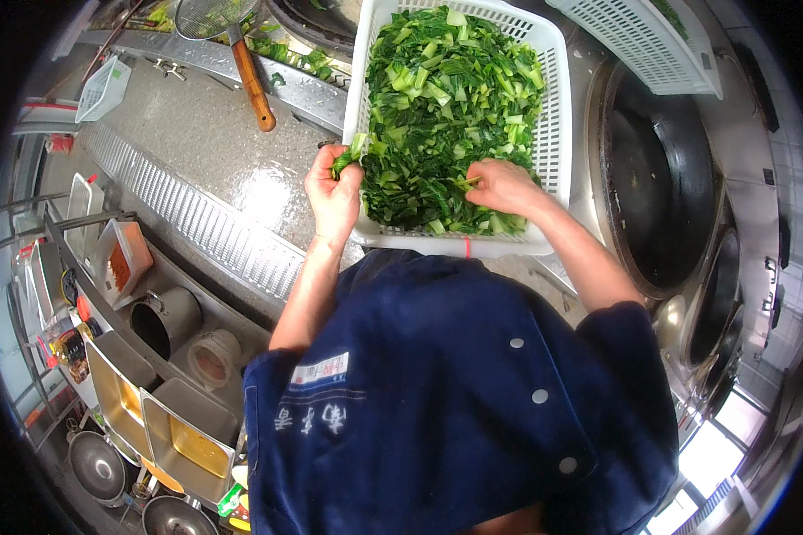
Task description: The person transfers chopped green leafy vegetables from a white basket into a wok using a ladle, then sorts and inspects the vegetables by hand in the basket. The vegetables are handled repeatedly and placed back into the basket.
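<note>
Chopped leafy greens [441,127] fill a white perforated plastic basket [557,87] in front of me. At the basket's left rim, my left hand [334,187] is closed around a small bunch of greens. My right hand [502,187] is over the near right part of the heap and pinches a thin green stem between thumb and fingers. A red tie hangs on the basket's near rim.
A large black wok [662,187] sits to the right, below another white basket [656,40]. A wire skimmer with a wooden handle [249,80] rests at upper left. Steel containers [191,435], a metal pot [167,321] and a floor drain grate [194,207] lie left.
</note>
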Motion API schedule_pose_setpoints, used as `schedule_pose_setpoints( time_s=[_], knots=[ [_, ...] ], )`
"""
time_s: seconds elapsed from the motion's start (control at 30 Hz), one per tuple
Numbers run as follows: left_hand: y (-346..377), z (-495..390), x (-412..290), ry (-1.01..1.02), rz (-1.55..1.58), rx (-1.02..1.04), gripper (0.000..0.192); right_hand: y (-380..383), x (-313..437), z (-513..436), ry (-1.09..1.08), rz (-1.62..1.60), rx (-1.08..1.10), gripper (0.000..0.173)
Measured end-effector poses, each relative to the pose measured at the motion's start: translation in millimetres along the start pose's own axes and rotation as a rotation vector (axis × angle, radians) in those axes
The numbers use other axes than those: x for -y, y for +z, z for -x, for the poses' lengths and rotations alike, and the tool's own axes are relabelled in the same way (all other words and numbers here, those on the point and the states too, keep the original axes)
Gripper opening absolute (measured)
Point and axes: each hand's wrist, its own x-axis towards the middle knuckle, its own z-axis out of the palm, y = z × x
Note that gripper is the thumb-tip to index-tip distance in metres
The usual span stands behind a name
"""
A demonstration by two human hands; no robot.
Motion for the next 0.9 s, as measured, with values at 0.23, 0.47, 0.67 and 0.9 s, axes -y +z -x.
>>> schedule_pose_setpoints(
  time_s=[0.23, 0.47, 0.67, 0.9],
  knots=[
    [3.8, -4.2, -27.8, -0.446, 0.478, 0.230, 0.018, -10.6, -7.7, -11.1, 0.065, -0.809, -0.096, 0.015],
    [61.0, 4.2, -15.6, -0.661, 0.321, 0.403, 0.026, -22.6, 64.4, 0.6, -0.124, -0.678, -0.230, 0.021],
    [61.3, 4.1, -11.1, -0.521, 0.422, 0.338, 0.014, -15.1, 87.5, 7.4, -0.358, -0.751, -0.170, 0.046],
    [0.8, -11.1, -26.2, -0.108, 0.055, -0.067, 0.007, -50.0, -18.3, -5.8, 0.403, -0.251, -0.418, 0.072]
  ],
)
